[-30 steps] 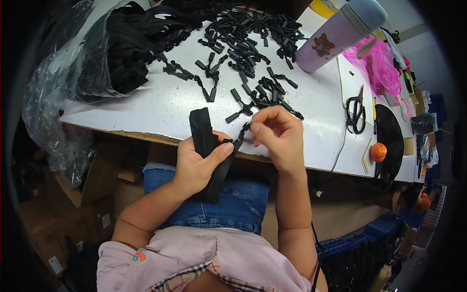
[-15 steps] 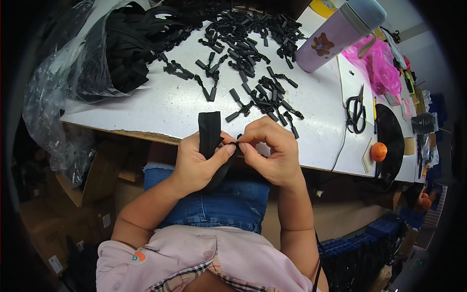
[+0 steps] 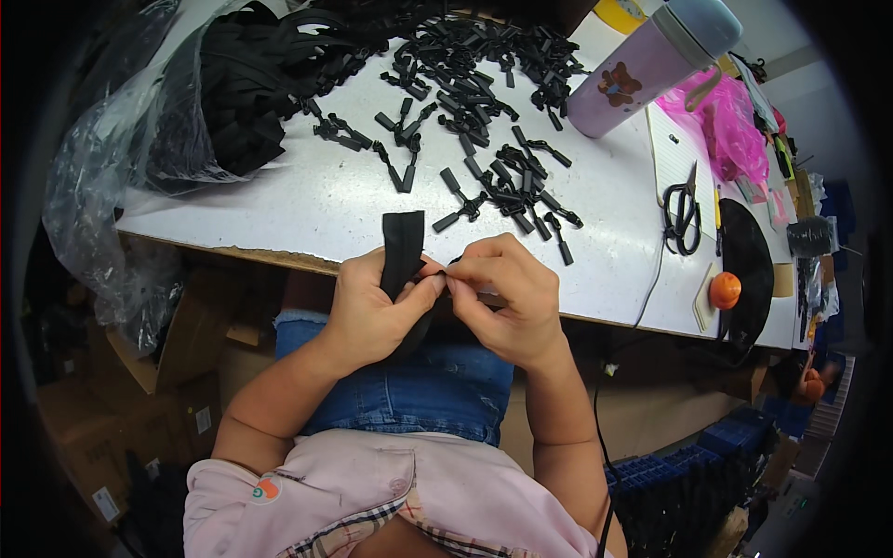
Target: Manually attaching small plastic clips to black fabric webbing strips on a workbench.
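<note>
My left hand (image 3: 372,312) grips a flat black strap (image 3: 402,244) that stands upright at the near edge of the white table (image 3: 307,200). My right hand (image 3: 507,293) is closed with its fingertips pinched against the strap's side, where a small black piece seems to sit, mostly hidden by the fingers. Both hands touch each other just over the table edge, above my lap. Several loose black zipper pulls (image 3: 502,181) lie scattered on the table just beyond the hands.
A clear plastic bag of black straps (image 3: 214,102) fills the far left. A lilac bottle (image 3: 651,65) lies at the far right, with black scissors (image 3: 684,214), a pink bag (image 3: 726,130), an orange ball (image 3: 725,290) and cardboard boxes (image 3: 167,363) below left.
My right hand has come down from slightly above the strap and closed in against my left hand. The strap has shifted a little higher in the left hand.
</note>
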A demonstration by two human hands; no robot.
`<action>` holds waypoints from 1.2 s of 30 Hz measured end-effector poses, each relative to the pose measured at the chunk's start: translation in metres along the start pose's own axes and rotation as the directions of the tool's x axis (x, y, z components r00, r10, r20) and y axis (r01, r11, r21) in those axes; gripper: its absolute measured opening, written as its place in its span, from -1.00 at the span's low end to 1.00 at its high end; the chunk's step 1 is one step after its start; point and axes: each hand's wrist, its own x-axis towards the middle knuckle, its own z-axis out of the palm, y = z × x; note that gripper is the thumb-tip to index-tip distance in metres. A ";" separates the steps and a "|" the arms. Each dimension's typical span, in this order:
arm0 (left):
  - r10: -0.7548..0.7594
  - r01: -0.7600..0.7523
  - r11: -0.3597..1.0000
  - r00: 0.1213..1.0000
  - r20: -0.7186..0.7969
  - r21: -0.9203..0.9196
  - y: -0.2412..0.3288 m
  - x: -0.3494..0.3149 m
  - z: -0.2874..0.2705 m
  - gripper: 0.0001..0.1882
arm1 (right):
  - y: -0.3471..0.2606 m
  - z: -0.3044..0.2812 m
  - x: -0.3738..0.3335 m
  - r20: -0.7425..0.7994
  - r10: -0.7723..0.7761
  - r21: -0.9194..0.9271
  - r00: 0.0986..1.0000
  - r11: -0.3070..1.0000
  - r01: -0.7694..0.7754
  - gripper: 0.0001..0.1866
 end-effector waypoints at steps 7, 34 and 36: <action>0.008 -0.007 0.998 1.000 -0.023 0.061 0.005 0.000 0.000 -0.94 | 0.000 -0.001 0.000 0.019 0.020 0.014 1.000 1.000 -0.021 -0.84; -0.041 0.038 0.983 0.999 -0.011 -0.179 0.006 0.000 -0.004 -0.94 | -0.002 0.004 -0.008 0.037 0.270 0.324 0.962 0.908 -0.267 -0.86; -0.031 0.032 0.984 0.999 0.007 -0.174 0.006 0.000 -0.004 -0.94 | -0.001 0.005 -0.010 0.030 0.317 0.417 0.948 0.858 -0.300 -0.86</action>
